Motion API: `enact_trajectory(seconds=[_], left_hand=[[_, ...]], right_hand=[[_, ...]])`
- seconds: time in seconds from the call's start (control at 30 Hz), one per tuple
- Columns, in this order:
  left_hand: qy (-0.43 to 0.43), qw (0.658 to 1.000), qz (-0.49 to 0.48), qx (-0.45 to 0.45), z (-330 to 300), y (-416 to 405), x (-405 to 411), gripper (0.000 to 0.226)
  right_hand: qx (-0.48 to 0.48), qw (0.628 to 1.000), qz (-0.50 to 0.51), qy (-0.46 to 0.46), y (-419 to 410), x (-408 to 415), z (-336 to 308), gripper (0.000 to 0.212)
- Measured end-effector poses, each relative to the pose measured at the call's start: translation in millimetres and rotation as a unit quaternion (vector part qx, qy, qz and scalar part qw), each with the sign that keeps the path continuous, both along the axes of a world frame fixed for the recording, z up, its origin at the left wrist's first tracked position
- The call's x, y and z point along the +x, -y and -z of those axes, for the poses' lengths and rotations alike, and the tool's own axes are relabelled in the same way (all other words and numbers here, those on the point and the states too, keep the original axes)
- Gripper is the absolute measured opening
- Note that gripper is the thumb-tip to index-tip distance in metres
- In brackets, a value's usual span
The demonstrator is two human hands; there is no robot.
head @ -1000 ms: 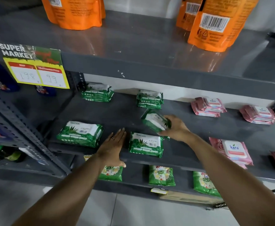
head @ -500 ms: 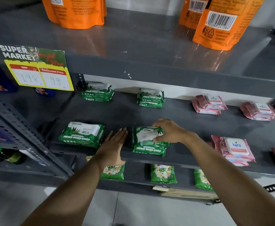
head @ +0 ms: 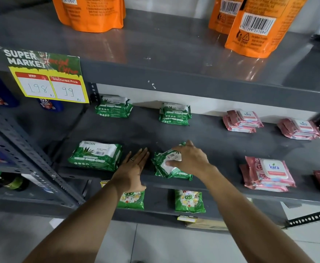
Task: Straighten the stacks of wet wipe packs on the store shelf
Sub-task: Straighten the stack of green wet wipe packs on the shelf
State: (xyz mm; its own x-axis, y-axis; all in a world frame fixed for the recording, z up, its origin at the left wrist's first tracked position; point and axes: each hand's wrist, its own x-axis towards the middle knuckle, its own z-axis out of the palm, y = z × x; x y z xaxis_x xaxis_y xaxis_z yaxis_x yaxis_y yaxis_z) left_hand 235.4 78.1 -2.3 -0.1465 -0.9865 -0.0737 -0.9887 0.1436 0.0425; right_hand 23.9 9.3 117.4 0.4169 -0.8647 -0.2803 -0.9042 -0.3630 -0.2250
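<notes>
Since half a second ago my right hand (head: pixel 188 160) has pushed the top green foil wet wipe pack (head: pixel 169 161) askew on its stack at the front edge of the grey metal middle shelf (head: pixel 212 141); it now sits twisted, corner pointing back, where earlier it lay nearly square. I judge the stack is mid-adjustment, not yet straightened. Going left to right: a yellow-and-green price tag (head: pixel 47 78) hangs from the upper shelf lip; below it the left front stack of green aloe wet wipe packs (head: pixel 96 155) looks tidy and untouched. My left hand (head: pixel 132 168) lies flat with fingers spread and extended on the shelf, just beside the disturbed stack but not touching it that I can see. My right hand rests palm down over the twisted pack, fingers bent over it, pressing rather than lifting as far as I can tell; whether the thumb hooks under the pack is hidden. Behind stand two rear green stacks (head: pixel 174 114). Further right, pink wet wipe pack stacks (head: pixel 267 173) sit loosely fanned, likely needing attention next. A dark pink pack at the far right is cut off by the frame, and how many packs lie beneath my right hand I cannot make out.
</notes>
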Motion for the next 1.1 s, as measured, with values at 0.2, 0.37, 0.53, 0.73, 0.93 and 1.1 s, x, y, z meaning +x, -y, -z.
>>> enact_trajectory(seconds=[0.2, 0.37, 0.53, 0.73, 0.93, 1.1], left_hand=[[-0.026, 1.000, 0.005, -0.006, 3, 0, 3, 0.126], [-0.005, 1.000, 0.007, -0.012, 5, 0, 3, 0.125], [-0.023, 1.000, 0.009, -0.010, 5, -1, 4, 0.125], [-0.027, 1.000, 0.004, -0.014, 5, 0, 3, 0.124], [-0.033, 0.999, 0.020, -0.016, 7, -2, 5, 0.121], [-0.036, 0.999, 0.021, -0.016, 7, -2, 6, 0.120]], right_hand=[[0.146, 0.980, -0.131, 0.033, 20, -30, -12, 0.058], [-0.047, 0.991, 0.025, 0.120, 6, -12, -6, 0.067], [-0.022, 0.999, 0.002, 0.046, 1, -3, 10, 0.085], [0.075, 0.989, -0.061, 0.110, 16, -24, 2, 0.093], [0.022, 0.995, -0.078, 0.061, 13, -22, 13, 0.089], [0.070, 0.987, -0.107, 0.095, 15, -29, 12, 0.087]])
